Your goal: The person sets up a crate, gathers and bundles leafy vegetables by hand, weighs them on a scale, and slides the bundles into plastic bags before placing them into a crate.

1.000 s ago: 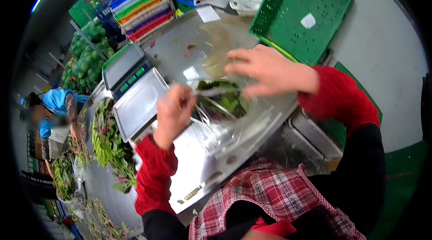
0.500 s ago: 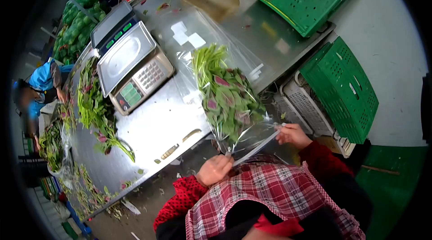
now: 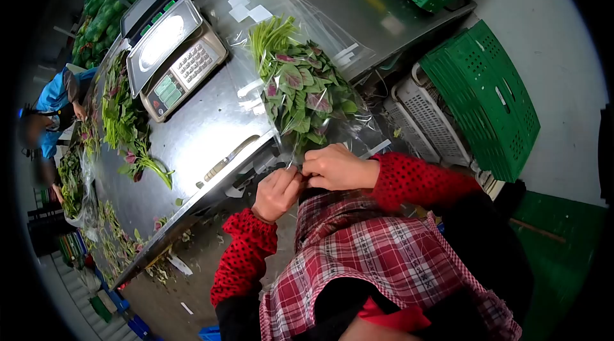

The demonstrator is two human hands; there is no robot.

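Note:
A clear plastic bag (image 3: pixel 366 125) lies across the table edge with a bunch of leafy amaranth greens (image 3: pixel 304 88) inside, stems pointing away from me and purple-marked leaves toward me. My left hand (image 3: pixel 279 192) is closed in a pinch on the bag's near edge. Right beside it, my right hand (image 3: pixel 337 168) is closed on the gathered plastic, knuckles up. The fingertips meet close together, and what lies between them is partly hidden. Left of the bag, a curved knife (image 3: pixel 216 170) with a wooden handle rests along the table edge.
A digital scale (image 3: pixel 192 63) stands on the metal table (image 3: pixel 192 149). Loose greens (image 3: pixel 121 117) lie to its left. Green crates (image 3: pixel 483 98) and a white crate (image 3: pixel 419 120) stand at right. A co-worker in blue (image 3: pixel 61 98) handles greens at far left.
My right hand has moved left along the bag's mouth to meet my left hand, gathering the plastic. My left hand has risen slightly and shifted left. The view has tilted downward.

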